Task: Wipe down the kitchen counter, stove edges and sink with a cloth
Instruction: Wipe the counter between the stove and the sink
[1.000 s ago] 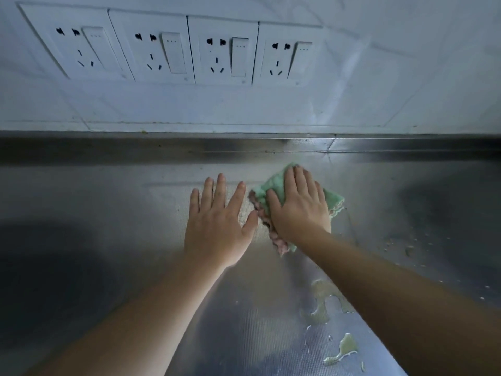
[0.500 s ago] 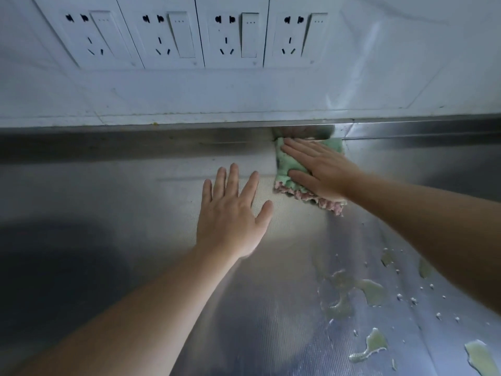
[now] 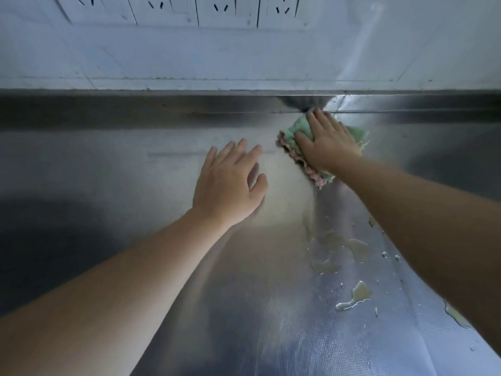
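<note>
1. I am pressing the cloth (image 3: pixel 299 134) flat onto the steel counter (image 3: pixel 244 294) with my right hand (image 3: pixel 326 143), because an open palm spreads the pressure and keeps the folded cloth from bunching.
2. The cloth, green with a pink frilled edge, is lying under that palm at the very back of the counter, and my fingertips (image 3: pixel 314 113) are reaching the seam where the counter turns up into the backsplash (image 3: pixel 135 109). I judge I am working grime out of that corner.
3. My right fingers are lying straight and close together on top of the cloth, pressing rather than curling round it.
4. My left hand (image 3: pixel 229 183) is resting palm down on bare steel just beside the cloth, fingers spread and relaxed, gripping nothing; I judge it is bracing me as I lean in.
5. Both forearms are stretching forward, the right one crossing in from the right side.
6. Puddles (image 3: pixel 355 294) are sitting on the counter nearer to me, beneath my right forearm, not yet wiped.
7. Wall sockets (image 3: pixel 222 9) are showing above the backsplash.
</note>
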